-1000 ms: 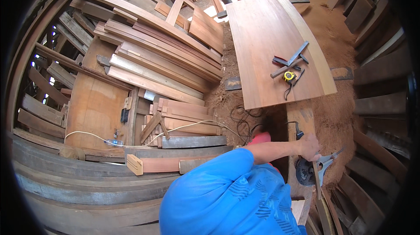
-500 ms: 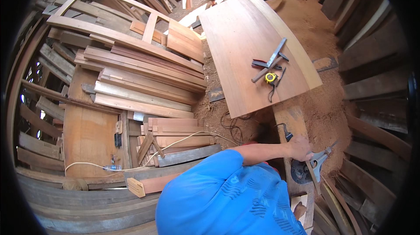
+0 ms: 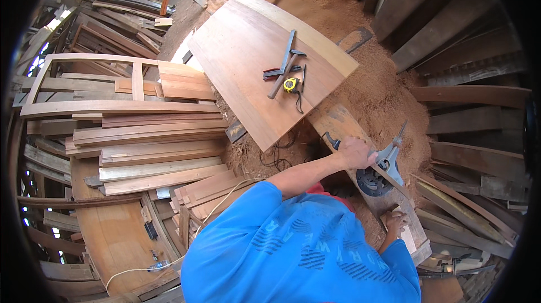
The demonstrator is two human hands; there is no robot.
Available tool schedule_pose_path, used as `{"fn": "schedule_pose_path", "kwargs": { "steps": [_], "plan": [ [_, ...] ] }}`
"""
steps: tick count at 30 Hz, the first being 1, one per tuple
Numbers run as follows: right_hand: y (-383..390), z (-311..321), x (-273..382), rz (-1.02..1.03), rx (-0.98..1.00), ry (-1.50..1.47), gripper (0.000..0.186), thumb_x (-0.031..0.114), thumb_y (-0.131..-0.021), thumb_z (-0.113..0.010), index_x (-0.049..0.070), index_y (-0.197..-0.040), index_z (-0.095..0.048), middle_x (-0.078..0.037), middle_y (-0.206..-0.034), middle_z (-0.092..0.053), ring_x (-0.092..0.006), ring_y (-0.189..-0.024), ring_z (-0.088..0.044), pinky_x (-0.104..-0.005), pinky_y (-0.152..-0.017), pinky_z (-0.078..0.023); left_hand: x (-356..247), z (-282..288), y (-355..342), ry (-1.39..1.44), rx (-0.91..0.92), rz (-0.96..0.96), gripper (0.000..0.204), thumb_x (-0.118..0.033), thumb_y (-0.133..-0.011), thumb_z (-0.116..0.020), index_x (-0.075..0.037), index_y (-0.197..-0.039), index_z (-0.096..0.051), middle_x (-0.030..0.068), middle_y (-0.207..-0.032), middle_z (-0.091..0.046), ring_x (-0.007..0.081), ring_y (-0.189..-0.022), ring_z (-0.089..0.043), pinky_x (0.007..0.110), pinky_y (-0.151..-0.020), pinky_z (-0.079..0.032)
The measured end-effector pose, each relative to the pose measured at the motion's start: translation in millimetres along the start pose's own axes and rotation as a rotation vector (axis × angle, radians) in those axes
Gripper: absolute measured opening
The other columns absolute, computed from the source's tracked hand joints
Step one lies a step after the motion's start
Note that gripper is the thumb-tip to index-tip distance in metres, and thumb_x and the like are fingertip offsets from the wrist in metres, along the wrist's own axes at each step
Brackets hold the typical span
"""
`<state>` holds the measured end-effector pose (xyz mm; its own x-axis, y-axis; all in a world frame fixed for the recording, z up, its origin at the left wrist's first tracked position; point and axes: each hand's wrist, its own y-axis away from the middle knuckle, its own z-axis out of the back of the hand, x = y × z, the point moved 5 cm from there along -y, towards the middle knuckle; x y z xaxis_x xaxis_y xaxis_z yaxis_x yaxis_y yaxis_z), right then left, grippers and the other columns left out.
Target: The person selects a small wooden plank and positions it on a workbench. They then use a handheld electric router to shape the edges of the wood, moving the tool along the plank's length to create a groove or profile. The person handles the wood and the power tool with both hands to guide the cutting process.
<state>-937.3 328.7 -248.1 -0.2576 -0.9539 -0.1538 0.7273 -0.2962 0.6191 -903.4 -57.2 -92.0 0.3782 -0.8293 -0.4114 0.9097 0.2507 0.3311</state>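
The circular saw [image 3: 372,182] rests on a plank [image 3: 337,120], which presumably props it at working height, and the left hand [image 3: 355,153] curls against it, probably to steady it (its exact hold cannot be told). The saw sits between the hands, just beside the left and near the bent-fingered right hand [image 3: 396,221], whose grip is also unclear.

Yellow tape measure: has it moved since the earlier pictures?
No: the yellow tape measure lies at the same spot on the wooden panel; the camera's view has shifted.
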Motion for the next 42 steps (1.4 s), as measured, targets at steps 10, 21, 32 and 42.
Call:
{"fn": "schedule_pose_path", "kwargs": {
  "steps": [10, 21, 32, 42],
  "plan": [
    [-32.1, -21.8, -12.2, 0.132, -0.155, -0.136, 0.089, 0.052, -0.085, -0.066, 0.004, -0.151, -0.03, -0.026, -0.15, -0.036, -0.0464, -0.135, -0.039, -0.0551, -0.106, -0.039, 1.1, -4.8, 1.6, -0.006, -0.045, -0.002, 0.051, -0.049, -0.092, -0.048, -0.003, -0.102, -0.067, 0.0212, -0.086, -0.071, 0.0393, -0.087, -0.069, 0.051, -0.077, -0.052],
    [22.8, 90.9, 62.7, 0.426, -0.656, -1.051, 0.056, 0.036, -0.101, -0.051, -0.008, -0.134, -0.048, -0.026, -0.131, -0.055, -0.0354, -0.125, -0.051, -0.0419, -0.104, -0.04, 7.0, -8.2, 0.9, 0.016, -0.076, -0.085, 0.048, -0.047, -0.093, -0.049, -0.003, -0.102, -0.065, 0.0225, -0.083, -0.069, 0.0411, -0.081, -0.068, 0.053, -0.074, -0.052],
    [93.1, 121.4, 149.6, 0.373, -0.59, -0.242, 0.037, 0.036, -0.094, -0.057, 0.008, -0.114, -0.067, -0.017, -0.117, -0.066, -0.0346, -0.114, -0.058, -0.0489, -0.103, -0.037, 56.6, 29.8, -19.5, 0.349, 0.041, -0.293, 0.056, -0.043, -0.093, -0.052, -0.003, -0.132, -0.051, 0.0278, -0.128, -0.056, 0.0437, -0.121, -0.052, 0.053, -0.102, -0.04],
    [96.6, 125.0, 158.5, 0.255, -0.531, -0.253, 0.026, 0.027, -0.088, -0.062, 0.005, -0.101, -0.069, -0.018, -0.104, -0.068, -0.0351, -0.105, -0.062, -0.0481, -0.1, -0.039, 323.6, 11.1, -80.5, -0.466, -0.167, -0.189, 0.056, -0.033, -0.088, -0.057, 0.001, -0.132, -0.051, 0.0275, -0.15, -0.035, 0.0453, -0.143, -0.028, 0.057, -0.117, -0.019]
  ]
}}
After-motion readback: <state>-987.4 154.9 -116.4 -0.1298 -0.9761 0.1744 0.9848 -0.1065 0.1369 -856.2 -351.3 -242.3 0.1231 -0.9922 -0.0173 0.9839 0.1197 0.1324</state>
